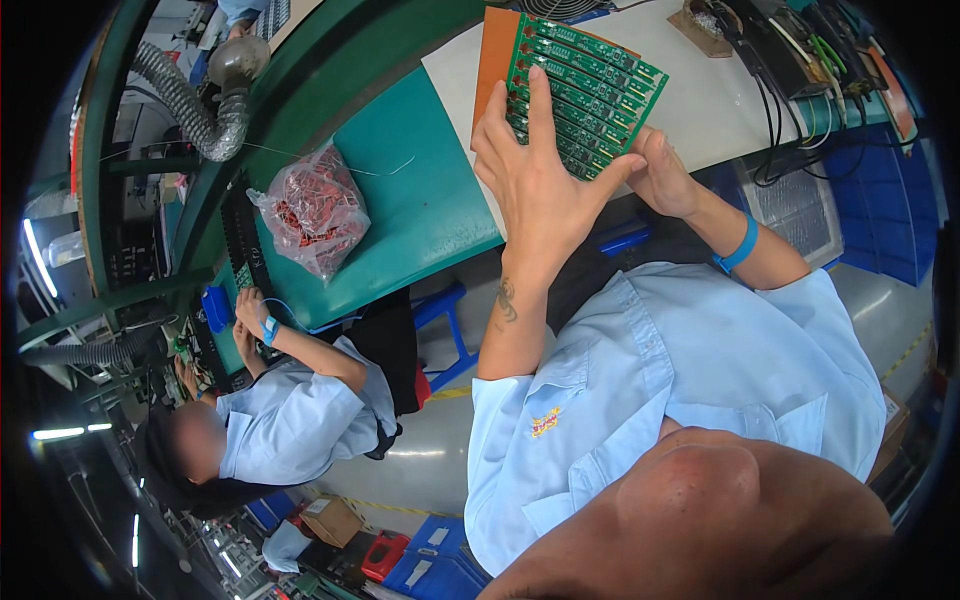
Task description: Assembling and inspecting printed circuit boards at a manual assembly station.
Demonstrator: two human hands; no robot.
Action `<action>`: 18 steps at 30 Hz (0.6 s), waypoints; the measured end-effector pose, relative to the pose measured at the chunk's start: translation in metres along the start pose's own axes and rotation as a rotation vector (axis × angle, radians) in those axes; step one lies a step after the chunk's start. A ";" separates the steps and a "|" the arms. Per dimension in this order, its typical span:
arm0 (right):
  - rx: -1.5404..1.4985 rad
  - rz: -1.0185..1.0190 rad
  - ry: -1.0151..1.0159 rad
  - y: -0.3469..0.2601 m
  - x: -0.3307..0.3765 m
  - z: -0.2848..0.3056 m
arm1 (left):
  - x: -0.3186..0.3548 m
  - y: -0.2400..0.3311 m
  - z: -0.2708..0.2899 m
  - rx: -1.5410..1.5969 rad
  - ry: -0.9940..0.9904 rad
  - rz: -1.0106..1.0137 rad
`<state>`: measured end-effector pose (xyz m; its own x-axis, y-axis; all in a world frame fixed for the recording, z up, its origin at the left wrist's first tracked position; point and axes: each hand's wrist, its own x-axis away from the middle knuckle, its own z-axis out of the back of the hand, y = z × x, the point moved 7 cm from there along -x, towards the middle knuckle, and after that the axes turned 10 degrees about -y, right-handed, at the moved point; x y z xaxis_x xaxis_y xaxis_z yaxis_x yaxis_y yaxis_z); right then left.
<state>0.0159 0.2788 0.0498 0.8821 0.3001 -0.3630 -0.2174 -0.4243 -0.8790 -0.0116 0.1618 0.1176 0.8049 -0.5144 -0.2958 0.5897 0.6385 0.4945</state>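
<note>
- Head view is showing the person's left hand (535, 175) spreading flat over a green circuit board panel (585, 90), fingers fanned wide and resting on its face, apparently to steady it.
- Right hand (662, 178) is curling at the panel's lower right corner, fingers tucked under the edge; whether it is actually pinching the board cannot be told from here.
- Green circuit board panel is lying tilted on an orange backing sheet (492, 70), which is sitting on a white mat (690, 100) covering part of the green workbench (420, 200); the sheet seems to be serving as a flat support under the panel.
- Both hands are working close together on the same panel, left on top, right at the corner.
- A blue wrist strap (742, 245) is circling the right wrist, likely for static grounding.
- A clear bag of red parts (315, 210) is sitting well apart on the bench to the left.
- A co-worker (290, 410) is sitting further left, hands busy at their own station.
- Black cables (780, 100) are trailing over the bench's far right edge.
</note>
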 end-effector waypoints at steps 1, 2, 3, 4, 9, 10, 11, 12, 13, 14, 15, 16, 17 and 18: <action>-0.021 0.007 0.009 0.000 0.001 0.000 | 0.000 0.001 0.001 -0.007 -0.003 0.000; -0.042 0.014 0.018 0.000 0.002 0.000 | 0.000 0.001 0.001 -0.015 -0.005 0.001; -0.043 0.013 0.018 0.000 0.002 -0.001 | 0.000 0.001 0.001 -0.015 -0.006 0.002; -0.043 0.011 0.019 0.000 0.002 -0.001 | 0.000 0.001 0.001 -0.023 -0.006 0.004; -0.040 0.004 0.026 -0.002 0.001 -0.003 | 0.000 0.000 0.000 -0.040 -0.005 0.011; -0.040 0.003 0.026 -0.003 0.000 -0.003 | 0.000 -0.001 -0.001 -0.033 -0.001 0.011; -0.039 0.002 0.026 -0.004 0.000 -0.004 | 0.000 -0.002 -0.002 -0.025 0.002 0.012; -0.039 0.000 0.026 -0.004 0.000 -0.004 | 0.000 -0.003 -0.002 -0.018 0.006 0.012; -0.039 0.000 0.027 -0.005 0.000 -0.004 | 0.000 -0.002 -0.003 -0.017 0.006 0.012; -0.030 0.002 0.024 -0.006 0.000 -0.004 | 0.000 -0.003 -0.003 -0.016 0.004 0.015; -0.021 0.003 0.020 -0.007 -0.001 -0.005 | 0.000 -0.003 -0.003 -0.014 0.003 0.018; -0.011 0.003 0.016 -0.008 -0.001 -0.005 | 0.000 -0.003 -0.004 -0.012 0.002 0.021; -0.001 0.003 0.012 -0.009 -0.001 -0.005 | -0.001 -0.003 -0.004 -0.009 0.001 0.024; -0.004 0.005 0.012 -0.008 -0.001 -0.006 | 0.000 -0.003 -0.004 -0.011 0.000 0.024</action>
<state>0.0191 0.2772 0.0593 0.8859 0.2879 -0.3637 -0.2202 -0.4290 -0.8761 -0.0136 0.1622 0.1129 0.8191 -0.4985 -0.2837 0.5705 0.6573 0.4923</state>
